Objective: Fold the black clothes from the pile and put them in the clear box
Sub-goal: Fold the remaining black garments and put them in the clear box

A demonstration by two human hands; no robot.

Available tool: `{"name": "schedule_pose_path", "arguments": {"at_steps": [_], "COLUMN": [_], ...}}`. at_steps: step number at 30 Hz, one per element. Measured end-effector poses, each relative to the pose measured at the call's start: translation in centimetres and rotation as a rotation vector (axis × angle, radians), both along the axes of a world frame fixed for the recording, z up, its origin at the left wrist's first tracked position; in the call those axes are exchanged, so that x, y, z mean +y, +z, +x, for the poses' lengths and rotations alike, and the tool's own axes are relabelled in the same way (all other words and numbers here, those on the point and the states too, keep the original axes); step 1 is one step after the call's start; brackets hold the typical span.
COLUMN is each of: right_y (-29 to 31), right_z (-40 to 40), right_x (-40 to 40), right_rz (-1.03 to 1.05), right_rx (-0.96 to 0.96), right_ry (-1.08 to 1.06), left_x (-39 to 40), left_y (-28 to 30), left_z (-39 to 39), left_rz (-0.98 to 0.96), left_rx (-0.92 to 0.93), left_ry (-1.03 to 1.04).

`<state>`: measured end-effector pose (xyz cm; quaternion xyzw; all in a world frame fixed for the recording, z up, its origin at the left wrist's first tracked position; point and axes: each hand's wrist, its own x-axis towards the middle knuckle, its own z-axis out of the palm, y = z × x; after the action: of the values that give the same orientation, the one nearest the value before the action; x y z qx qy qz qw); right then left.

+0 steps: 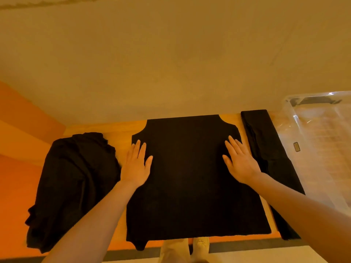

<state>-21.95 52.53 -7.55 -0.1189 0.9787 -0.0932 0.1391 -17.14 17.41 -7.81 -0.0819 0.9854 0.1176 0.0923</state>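
A wooden tabletop (117,130) carries a black garment (190,177) spread flat. Left of the garment lies the crumpled black pile (72,186); right of it, a clear box (319,149) and a folded black piece (266,149). Left hand (135,168) and right hand (240,164) press flat on the garment, fingers straight, gripping nothing.

I see matt black cloth under both palms: the spread garment (190,177) looks flat, fine-knit, no sheen. Outboard of the left hand (135,166), the pile (74,186) is the same matt black fabric, creased and rumpled. Just outboard of the right hand (240,164), the folded strip (269,158) is matt black cloth too, with soft ridges. Beyond that, the clear box (319,141) reads as glossy transparent plastic with glare streaks. The table (121,128) by the left fingertips looks like smooth wood, low sheen.
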Motion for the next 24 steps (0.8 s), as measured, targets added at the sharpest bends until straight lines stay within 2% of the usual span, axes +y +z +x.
{"name": "schedule_pose_path", "arguments": {"at_steps": [5,15,17,20,22,24], "right_y": [-1.8,-3.8,-3.8,-3.3,-2.7,-2.4], "right_z": [-4.3,-9.7,-9.6,-7.7,-5.3,-2.1], "right_x": [-0.5,-1.1,-1.2,-1.3,-1.1,-0.6], "right_rz": [0.097,0.126,0.096,0.04,-0.003,-0.048], "right_rx": [-0.092,-0.058,-0.012,0.07,0.084,0.073], "right_ry": [-0.065,-0.112,-0.108,-0.055,0.007,0.057], "left_x": [-2.5,-5.4,-5.2,-4.5,-3.9,-3.2], "left_y": [-2.0,-3.4,-3.1,-2.6,-2.3,-2.2], "left_z": [-4.3,-10.0,-10.2,-8.7,-6.3,-2.9], "left_rz": [-0.056,-0.071,-0.064,-0.072,-0.034,0.03], "left_rx": [-0.148,-0.2,-0.175,-0.029,0.084,0.101], "left_ry": [0.059,0.042,0.036,0.012,-0.068,-0.179]}}
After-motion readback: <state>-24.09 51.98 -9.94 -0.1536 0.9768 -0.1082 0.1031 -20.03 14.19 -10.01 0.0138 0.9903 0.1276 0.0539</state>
